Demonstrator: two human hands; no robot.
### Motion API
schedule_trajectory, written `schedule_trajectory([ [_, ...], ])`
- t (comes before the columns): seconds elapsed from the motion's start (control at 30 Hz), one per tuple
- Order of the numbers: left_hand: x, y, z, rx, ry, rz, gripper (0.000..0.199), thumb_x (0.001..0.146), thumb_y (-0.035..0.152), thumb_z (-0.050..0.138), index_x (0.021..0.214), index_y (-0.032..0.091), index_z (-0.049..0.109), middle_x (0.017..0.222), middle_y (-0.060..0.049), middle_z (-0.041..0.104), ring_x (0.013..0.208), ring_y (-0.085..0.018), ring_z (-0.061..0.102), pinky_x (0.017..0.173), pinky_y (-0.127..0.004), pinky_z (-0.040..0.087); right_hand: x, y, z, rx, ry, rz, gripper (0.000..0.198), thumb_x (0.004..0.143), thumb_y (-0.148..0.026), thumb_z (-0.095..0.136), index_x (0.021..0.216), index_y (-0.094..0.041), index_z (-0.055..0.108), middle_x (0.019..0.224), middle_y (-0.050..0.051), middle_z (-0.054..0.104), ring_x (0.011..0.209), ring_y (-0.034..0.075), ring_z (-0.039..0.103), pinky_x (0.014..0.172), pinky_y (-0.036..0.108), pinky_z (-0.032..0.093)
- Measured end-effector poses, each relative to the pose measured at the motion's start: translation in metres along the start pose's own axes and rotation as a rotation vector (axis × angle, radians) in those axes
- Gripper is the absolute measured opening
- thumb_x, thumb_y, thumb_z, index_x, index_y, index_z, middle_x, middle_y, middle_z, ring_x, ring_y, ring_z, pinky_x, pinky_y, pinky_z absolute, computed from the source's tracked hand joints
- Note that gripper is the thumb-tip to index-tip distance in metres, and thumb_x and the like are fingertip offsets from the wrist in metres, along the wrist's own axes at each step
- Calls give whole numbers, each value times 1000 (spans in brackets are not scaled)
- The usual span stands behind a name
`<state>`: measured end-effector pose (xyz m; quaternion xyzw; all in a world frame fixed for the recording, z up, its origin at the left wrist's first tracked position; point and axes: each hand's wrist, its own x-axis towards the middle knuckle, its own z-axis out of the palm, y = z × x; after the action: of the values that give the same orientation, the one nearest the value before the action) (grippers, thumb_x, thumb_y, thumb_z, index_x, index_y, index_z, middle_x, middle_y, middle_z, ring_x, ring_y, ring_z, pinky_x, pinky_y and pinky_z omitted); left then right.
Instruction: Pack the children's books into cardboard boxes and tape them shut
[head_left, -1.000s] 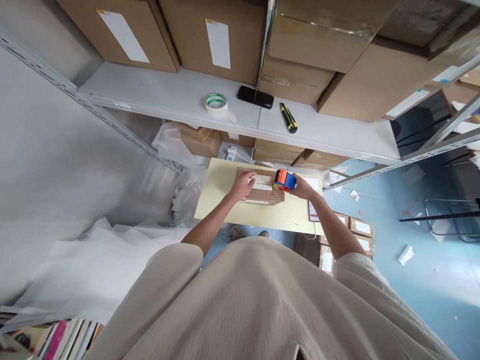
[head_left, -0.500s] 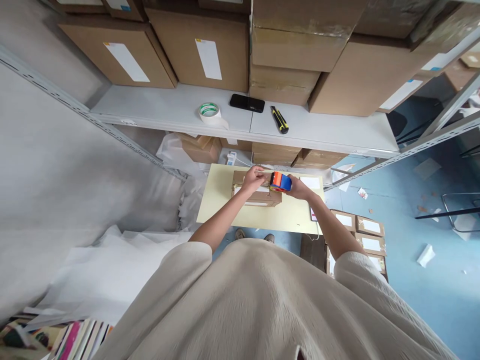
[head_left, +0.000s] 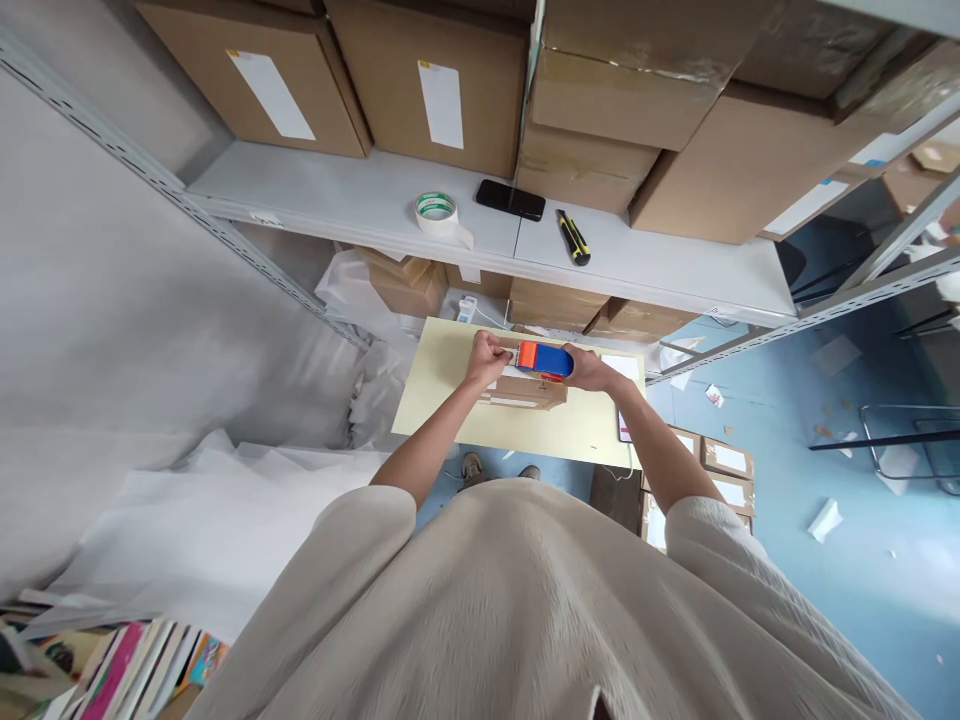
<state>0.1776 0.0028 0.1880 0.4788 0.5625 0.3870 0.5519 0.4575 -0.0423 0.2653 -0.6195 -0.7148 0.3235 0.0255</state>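
Hands [head_left: 486, 360] [head_left: 589, 369] over carton [head_left: 517, 391] near table's [head_left: 540, 430] far edge, room leftward.

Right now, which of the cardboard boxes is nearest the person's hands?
The box under the tape dispenser in the right hand: it is the only one on the yellow table.

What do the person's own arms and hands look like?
The left hand and right hand wear no gloves, and no watch shows. The short, loose left sleeve and right sleeve are plain pale beige, leaving the forearms bare. Any rings would be too small to tell.
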Motion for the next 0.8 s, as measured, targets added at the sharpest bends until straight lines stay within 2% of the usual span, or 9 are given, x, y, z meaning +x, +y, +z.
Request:
schedule_trajectory([
  [0.1, 1, -4, -8, -10, -24, -66, 53, 78, 14, 85, 107, 29, 44, 81, 9, 66, 72, -15, 67, 76, -29, 49, 2, -13, -3, -68, -19, 1, 64, 87, -52, 93, 138, -26, 65, 126, 12, 83, 114, 34, 77, 100, 41, 57],
  [0.3, 8, -3, -26, -75, -9, -62, 54, 77, 16, 87, 107, 30, 43, 79, 9, 67, 71, -16, 67, 69, -28, 47, 9, -31, -12, -174, -32, -19, 56, 88, -53, 90, 131, -26, 66, 114, 10, 82, 107, 34, 76, 100, 42, 54],
  [0.53, 26, -21, -89, -87, 176, -75, 52, 75, 8, 86, 102, 29, 47, 70, 8, 65, 71, -20, 69, 72, -34, 49, 1, -13, -33, -240, -15, 22, 54, 87, -62, 89, 121, -26, 67, 102, 8, 80, 99, 33, 74, 106, 46, 51],
  [0.6, 29, -29, -103, -105, 179, -104, 52, 75, 7, 84, 102, 30, 46, 68, 9, 63, 68, -19, 67, 72, -34, 48, 2, -8, -33, -254, -28, 26, 54, 88, -61, 88, 122, -25, 66, 104, 9, 81, 99, 33, 74, 108, 47, 50],
  [0.8, 28, -43, -115, -139, 204, -154, 54, 73, 9, 86, 102, 30, 45, 70, 10, 65, 67, -16, 65, 72, -31, 48, 19, -13, -18, -341, -50, 11, 46, 89, -47, 85, 121, -23, 63, 112, 12, 82, 103, 34, 75, 108, 46, 48],
])
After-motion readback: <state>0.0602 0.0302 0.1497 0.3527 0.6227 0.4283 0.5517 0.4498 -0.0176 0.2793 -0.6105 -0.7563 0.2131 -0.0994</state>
